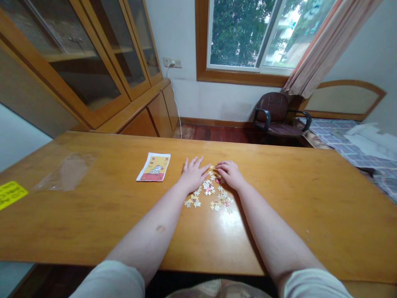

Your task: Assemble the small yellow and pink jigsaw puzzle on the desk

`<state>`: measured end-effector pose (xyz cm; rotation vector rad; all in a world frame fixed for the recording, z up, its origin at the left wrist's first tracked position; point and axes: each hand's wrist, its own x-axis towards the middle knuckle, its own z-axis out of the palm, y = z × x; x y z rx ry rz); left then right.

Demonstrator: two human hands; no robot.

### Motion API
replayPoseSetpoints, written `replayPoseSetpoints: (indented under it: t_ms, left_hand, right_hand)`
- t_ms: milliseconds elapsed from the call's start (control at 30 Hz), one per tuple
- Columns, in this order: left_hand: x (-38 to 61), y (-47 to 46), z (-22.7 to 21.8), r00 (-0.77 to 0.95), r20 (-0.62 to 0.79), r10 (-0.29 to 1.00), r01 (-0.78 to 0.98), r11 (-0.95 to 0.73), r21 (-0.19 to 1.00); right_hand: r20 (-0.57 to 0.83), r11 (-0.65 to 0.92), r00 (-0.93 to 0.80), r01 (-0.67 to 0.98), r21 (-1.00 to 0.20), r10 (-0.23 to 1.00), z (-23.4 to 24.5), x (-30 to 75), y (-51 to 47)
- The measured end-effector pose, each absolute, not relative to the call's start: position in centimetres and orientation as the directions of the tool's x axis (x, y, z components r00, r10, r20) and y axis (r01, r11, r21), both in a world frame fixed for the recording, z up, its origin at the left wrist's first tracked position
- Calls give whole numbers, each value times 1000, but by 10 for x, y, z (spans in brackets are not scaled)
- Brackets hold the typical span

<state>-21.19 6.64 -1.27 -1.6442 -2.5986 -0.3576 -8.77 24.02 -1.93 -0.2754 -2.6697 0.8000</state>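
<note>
Several small jigsaw pieces point(211, 193), yellow, white and red, lie scattered on the wooden table point(279, 215) between my forearms. My left hand point(194, 171) rests flat on the table at the left edge of the pile, fingers stretched and spread. My right hand point(228, 173) lies over the pile's far right side, fingers curled down onto pieces; whether it grips one is hidden. A small picture card point(154, 167) with a cartoon animal on yellow and red lies just left of my left hand.
A clear plastic bag point(66, 171) and a yellow label point(10, 193) lie at the table's left. Wooden cabinets with glass doors point(102, 62) stand behind on the left. An office chair point(277, 118) and a bed point(356, 145) are beyond the table, under a window.
</note>
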Motion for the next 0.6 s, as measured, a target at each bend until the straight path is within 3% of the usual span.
replayPoseSetpoints:
  t_ms: [167,333,600]
  left_hand:
    - [-208,70,-14,-458,142,877,884,433,178]
    - [-217,67,-13,-598,174,782,800,568,193]
    - [-219,66,-14,-640,274,718,767,570,296]
  right_hand:
    - [281,786,-941,-24,-617,191,-13,-84,240]
    - [267,822,-955,-50,-568,127,-11,-80,238]
    - [260,836,-954,-19,-548,148,-14,-82,240]
